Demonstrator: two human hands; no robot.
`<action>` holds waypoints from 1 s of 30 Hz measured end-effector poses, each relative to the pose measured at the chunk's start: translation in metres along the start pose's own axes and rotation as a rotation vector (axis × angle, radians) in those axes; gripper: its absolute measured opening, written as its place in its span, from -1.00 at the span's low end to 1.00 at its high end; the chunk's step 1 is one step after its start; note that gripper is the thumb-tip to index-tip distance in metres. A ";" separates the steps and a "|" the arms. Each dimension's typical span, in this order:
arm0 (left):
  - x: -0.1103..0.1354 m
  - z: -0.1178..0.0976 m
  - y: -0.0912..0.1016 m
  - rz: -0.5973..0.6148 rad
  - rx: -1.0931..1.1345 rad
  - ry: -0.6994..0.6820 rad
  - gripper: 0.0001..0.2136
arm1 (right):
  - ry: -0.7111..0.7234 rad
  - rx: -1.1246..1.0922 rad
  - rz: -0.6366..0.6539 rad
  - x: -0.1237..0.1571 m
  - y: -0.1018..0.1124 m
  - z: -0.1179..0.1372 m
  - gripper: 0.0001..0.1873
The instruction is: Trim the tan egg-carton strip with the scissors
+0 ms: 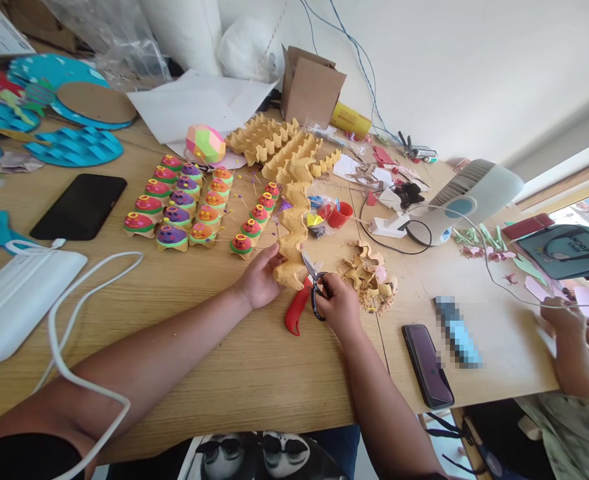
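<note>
My left hand (261, 279) grips the near end of a long yellow-brown egg carton strip (293, 230), with the thumb along its left edge. In my right hand (342, 303) are scissors (316, 283) with dark handles. Their blades point up and left, close against the strip's right edge; whether they touch it I cannot tell. Below them on the table lies a red-handled tool (297, 313), its upper part hidden behind the scissors. Several painted carton pieces (177, 207) with small faces stand in rows left of the strip. Brown carton scraps (369, 273) lie to the right of my right hand.
More egg carton (262, 137) sits at the back, near a cardboard box (312, 87). A white fan (467, 197) and a phone (428, 365) are at right. Another person's hands (567, 320) hold pink paper. A white cable (57, 333) loops over my left forearm.
</note>
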State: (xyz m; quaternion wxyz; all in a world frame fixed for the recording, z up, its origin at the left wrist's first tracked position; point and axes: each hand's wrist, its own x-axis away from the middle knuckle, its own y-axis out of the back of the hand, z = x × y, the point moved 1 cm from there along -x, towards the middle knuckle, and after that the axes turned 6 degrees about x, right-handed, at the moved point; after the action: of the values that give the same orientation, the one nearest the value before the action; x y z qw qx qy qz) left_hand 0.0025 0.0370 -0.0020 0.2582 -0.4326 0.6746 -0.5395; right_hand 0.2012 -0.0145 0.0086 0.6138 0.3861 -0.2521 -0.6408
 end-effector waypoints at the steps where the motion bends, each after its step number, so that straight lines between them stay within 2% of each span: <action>1: 0.000 0.000 0.000 0.002 -0.002 0.000 -0.59 | -0.002 -0.001 0.003 0.000 0.000 0.000 -0.81; 14: -0.001 0.001 0.004 0.015 -0.040 -0.016 -0.67 | -0.079 -0.075 0.028 0.001 -0.001 0.000 -0.72; 20: -0.001 0.002 0.003 0.047 -0.092 0.011 -0.58 | -0.137 -0.150 0.008 0.002 -0.004 -0.003 -0.66; 30: 0.000 0.003 0.005 0.015 -0.115 0.017 -0.56 | -0.148 -0.337 0.060 0.001 -0.010 -0.002 -0.58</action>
State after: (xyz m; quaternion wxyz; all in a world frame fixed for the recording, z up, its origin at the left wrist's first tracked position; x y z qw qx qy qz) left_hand 0.0036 0.0356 -0.0075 0.2315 -0.4370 0.7099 -0.5015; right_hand 0.1970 -0.0141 -0.0010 0.6687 0.2219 -0.1969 -0.6818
